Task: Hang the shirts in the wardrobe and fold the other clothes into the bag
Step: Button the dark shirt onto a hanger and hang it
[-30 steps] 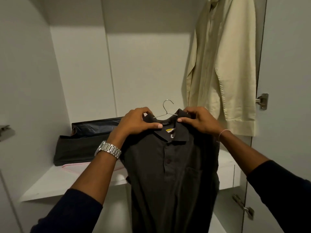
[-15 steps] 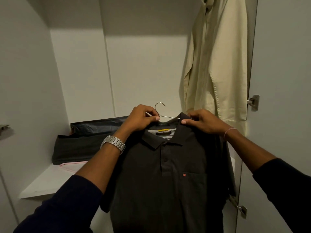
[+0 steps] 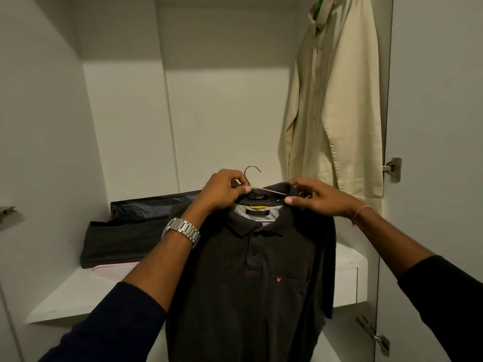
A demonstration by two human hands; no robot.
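Note:
A dark brown polo shirt (image 3: pixel 256 278) hangs in front of me on a metal wire hanger (image 3: pixel 252 170), inside the white wardrobe. My left hand (image 3: pixel 222 192) pinches the hanger's neck and the collar at the left. At the right side of the collar my right hand (image 3: pixel 316 198) grips the fabric and the hanger wire. A cream shirt (image 3: pixel 337 105) hangs at the upper right of the wardrobe. A dark bag (image 3: pixel 125 233) lies on the shelf behind my left arm.
The white shelf (image 3: pixel 75 293) carries the bag and a pink flat item (image 3: pixel 109 270) under it. The open wardrobe door (image 3: pixel 439 126) stands at the right with metal hinges (image 3: pixel 393 168). A vertical divider line runs down the back wall.
The shirt has spread out on the hanger and its collar has opened. Both hands have risen slightly with it, and my view has tilted upward.

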